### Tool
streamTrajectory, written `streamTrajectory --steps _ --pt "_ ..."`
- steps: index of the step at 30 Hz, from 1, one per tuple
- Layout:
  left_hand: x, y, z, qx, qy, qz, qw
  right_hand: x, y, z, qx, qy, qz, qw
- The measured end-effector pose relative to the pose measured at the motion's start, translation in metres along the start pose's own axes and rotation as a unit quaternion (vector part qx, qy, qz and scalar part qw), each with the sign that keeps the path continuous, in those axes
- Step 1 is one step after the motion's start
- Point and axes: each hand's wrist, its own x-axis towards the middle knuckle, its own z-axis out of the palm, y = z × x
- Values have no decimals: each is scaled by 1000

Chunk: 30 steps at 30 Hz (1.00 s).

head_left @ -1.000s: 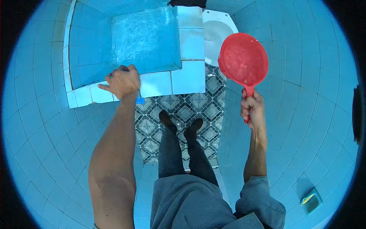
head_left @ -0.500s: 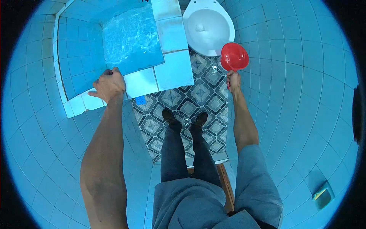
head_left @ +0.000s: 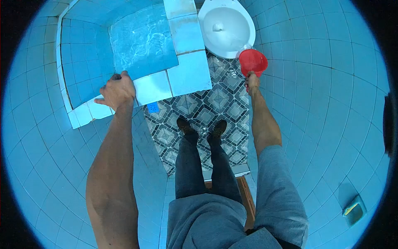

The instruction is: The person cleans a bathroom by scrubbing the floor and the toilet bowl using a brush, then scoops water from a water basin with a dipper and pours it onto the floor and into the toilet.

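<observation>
My right hand (head_left: 252, 82) is closed round the handle of a red water dipper (head_left: 253, 62). The dipper is close to the front rim of the white toilet bowl (head_left: 229, 29), and water spills from its lip toward the bowl. At the left, my left hand (head_left: 119, 92) leans on the white tiled ledge (head_left: 153, 88) of a water basin, thumb spread out and fingertips at the inner edge. Rippling water (head_left: 143, 39) lies in the blue-tiled basin below those fingers.
Blue tiled walls (head_left: 306, 83) close in on both sides. Patterned floor tiles (head_left: 186, 106) lie under my shoes (head_left: 217, 129), with a small blue piece (head_left: 153, 108) by the basin's base. A soap dish (head_left: 354, 210) is on the right wall.
The dipper in my right hand has shifted slightly left and tipped, with water now leaving its lip beside the toilet bowl. My left hand stays on the ledge.
</observation>
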Motion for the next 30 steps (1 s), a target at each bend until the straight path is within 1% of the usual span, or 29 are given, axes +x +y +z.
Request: streamTrajectory --steps 2,3,5,6,8,9,11,13,17,18,20,23,25,27,29,30 --pt "0 0 0 2 -1 7 1000 12 12 -1 -69 25 -32 997" --pt "0 0 0 1 0 8 1000 14 14 -1 -69 25 -34 997" --pt "0 2 -2 1 -8 -4 1000 12 19 0 -249 55 -94 962" --pt "0 2 -3 0 -8 -4 1000 2 16 3 -249 56 -95 962" --pt "-1 3 -5 6 -14 -4 1000 -4 15 5 -324 52 -98 939" --pt "-1 3 -5 6 -15 -5 1000 -1 19 7 -325 53 -98 939" --pt "-1 2 -4 -12 -4 0 1000 8 30 14 -365 95 -179 909" --pt "-1 2 -5 -15 -8 -1 1000 -17 12 22 -389 88 -187 898" --pt "-2 2 -6 -20 -9 -2 1000 -29 -9 45 -441 77 -203 871" --pt "-2 2 -6 -21 -9 0 1000 -31 -17 51 -441 78 -203 871" --pt "-1 1 -5 -10 -7 1 1000 -34 -34 66 -456 44 -279 844" --pt "-1 2 -4 3 -3 -2 1000 -14 -57 95 -451 66 -297 839" --pt "0 3 -4 2 -4 -5 1000 -18 -92 111 -486 24 -283 827" --pt "0 3 -4 2 -5 -8 1000 -19 -119 120 -496 33 -321 806" --pt "0 2 -3 -1 -7 -6 1000 24 -131 132 -509 50 -369 776" --pt "0 2 -4 -1 -8 -5 1000 24 -141 134 -509 50 -369 776"
